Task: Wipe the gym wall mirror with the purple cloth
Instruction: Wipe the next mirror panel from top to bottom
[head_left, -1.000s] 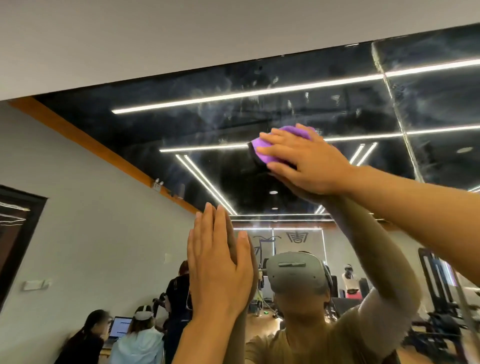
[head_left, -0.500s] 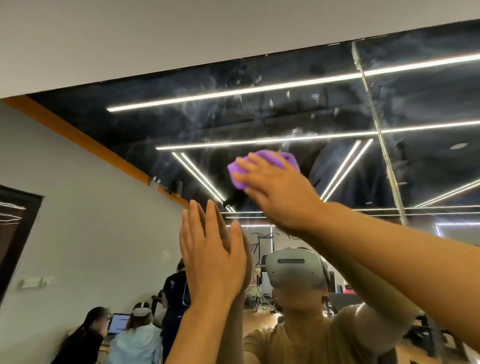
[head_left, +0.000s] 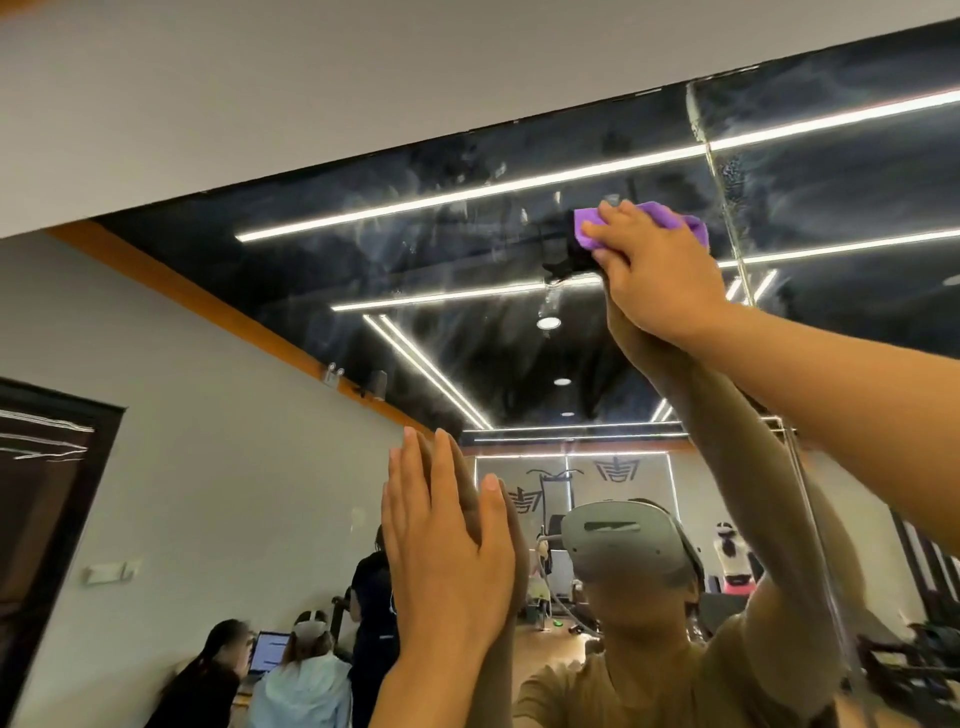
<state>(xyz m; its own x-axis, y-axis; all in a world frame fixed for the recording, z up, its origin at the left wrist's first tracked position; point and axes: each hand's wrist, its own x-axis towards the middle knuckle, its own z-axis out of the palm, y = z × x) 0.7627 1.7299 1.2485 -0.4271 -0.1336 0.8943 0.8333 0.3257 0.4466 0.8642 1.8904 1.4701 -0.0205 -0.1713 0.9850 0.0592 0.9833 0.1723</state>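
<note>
I am sweeping my right hand (head_left: 655, 270) back up and to the right from where it was half a second ago, fingers pressing the purple cloth (head_left: 670, 221) against the gym wall mirror (head_left: 415, 270) just left of the panel seam (head_left: 727, 234). My left hand (head_left: 447, 561) is staying flat on the glass, fingers straight. Hazy streaks are showing all around, so this upper band needs more passes.
</note>
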